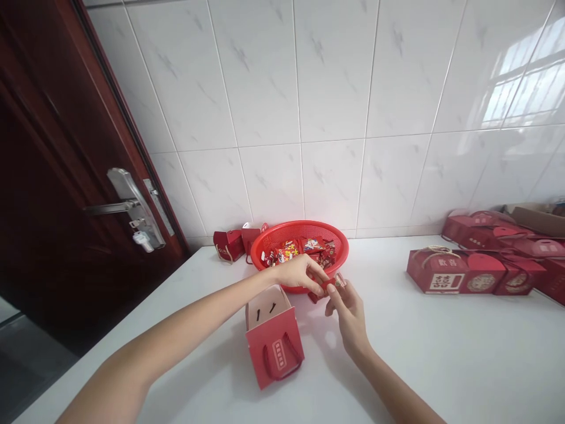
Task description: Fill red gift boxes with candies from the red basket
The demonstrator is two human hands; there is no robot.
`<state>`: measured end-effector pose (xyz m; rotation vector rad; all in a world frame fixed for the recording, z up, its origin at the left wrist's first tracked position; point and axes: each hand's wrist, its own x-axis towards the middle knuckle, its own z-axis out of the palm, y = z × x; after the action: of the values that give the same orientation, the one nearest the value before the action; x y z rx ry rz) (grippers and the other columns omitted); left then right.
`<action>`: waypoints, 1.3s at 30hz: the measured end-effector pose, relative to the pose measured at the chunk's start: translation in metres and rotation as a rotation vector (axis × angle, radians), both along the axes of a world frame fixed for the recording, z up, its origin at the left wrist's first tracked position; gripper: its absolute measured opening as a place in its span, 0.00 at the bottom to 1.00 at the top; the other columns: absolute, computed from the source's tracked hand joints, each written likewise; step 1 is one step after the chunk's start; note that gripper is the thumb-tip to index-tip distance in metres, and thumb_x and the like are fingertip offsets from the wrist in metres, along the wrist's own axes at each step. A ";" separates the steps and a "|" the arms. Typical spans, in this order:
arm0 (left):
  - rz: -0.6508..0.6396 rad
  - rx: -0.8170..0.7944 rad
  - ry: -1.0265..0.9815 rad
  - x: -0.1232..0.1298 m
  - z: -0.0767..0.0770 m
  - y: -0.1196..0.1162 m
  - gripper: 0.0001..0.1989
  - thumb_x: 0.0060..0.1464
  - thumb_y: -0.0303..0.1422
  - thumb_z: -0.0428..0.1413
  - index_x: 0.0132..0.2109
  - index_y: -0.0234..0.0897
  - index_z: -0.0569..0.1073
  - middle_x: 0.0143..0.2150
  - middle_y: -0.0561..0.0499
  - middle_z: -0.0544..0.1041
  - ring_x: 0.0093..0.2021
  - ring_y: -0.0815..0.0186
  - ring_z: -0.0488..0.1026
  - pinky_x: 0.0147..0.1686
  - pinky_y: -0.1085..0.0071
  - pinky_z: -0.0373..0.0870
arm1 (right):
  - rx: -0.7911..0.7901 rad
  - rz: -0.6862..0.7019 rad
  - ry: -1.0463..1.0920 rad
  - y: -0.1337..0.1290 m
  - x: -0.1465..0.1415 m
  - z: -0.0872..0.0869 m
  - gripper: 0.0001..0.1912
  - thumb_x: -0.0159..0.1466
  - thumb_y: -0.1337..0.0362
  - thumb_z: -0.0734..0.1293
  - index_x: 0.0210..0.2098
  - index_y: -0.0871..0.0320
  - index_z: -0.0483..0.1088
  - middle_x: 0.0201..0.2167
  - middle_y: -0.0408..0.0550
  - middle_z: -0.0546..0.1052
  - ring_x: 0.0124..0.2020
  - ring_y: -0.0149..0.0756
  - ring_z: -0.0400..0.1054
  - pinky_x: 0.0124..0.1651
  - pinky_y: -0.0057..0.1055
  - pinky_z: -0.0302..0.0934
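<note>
My left hand (304,273) reaches over the front rim of a red plastic basket (300,227), its fingers closed on a small red wrapped packet. Beside it, my right hand (351,312) pinches the same small red packet (329,285), which has a shiny clear end and looks like a wrapped candy. Whether there is one packet or two between the fingers is hard to make out. Below my left wrist stands a red gift box (278,347) with its top open and red cord handles hanging on the front. Red and yellow candy packets (288,250) lie in the basket.
Small red boxes (229,244) stand at the back left, near the wall. Several red gift boxes (457,272) sit in rows at the right, with a cardboard box (536,217) behind them. A dark red door (57,147) with a metal handle borders the white table (397,353).
</note>
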<state>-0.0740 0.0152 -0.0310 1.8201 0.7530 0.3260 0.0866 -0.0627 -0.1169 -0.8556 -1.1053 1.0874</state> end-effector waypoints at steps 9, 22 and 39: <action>-0.037 0.073 0.054 -0.004 0.004 0.007 0.16 0.46 0.36 0.69 0.44 0.37 0.84 0.34 0.50 0.83 0.36 0.63 0.78 0.38 0.69 0.74 | -0.007 -0.048 0.041 0.003 0.001 -0.002 0.20 0.60 0.45 0.70 0.29 0.56 0.69 0.25 0.42 0.68 0.25 0.31 0.62 0.29 0.29 0.60; 0.148 0.477 0.779 0.004 0.006 0.077 0.15 0.47 0.41 0.64 0.42 0.40 0.81 0.41 0.48 0.83 0.43 0.55 0.78 0.43 0.68 0.71 | -0.067 0.145 0.048 0.000 -0.010 -0.012 0.20 0.57 0.51 0.73 0.27 0.55 0.60 0.21 0.39 0.69 0.21 0.31 0.65 0.27 0.30 0.59; 0.347 0.628 0.868 0.012 -0.018 0.089 0.26 0.43 0.24 0.60 0.53 0.42 0.77 0.48 0.42 0.81 0.48 0.48 0.78 0.44 0.63 0.72 | -0.141 0.208 -0.094 0.001 -0.014 -0.024 0.18 0.56 0.52 0.71 0.27 0.55 0.61 0.22 0.39 0.64 0.24 0.29 0.56 0.22 0.25 0.54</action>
<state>-0.0624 0.1040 -0.0488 2.4372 1.7264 -0.0471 0.0731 -0.0620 -0.1412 -0.9248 -1.2272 1.3212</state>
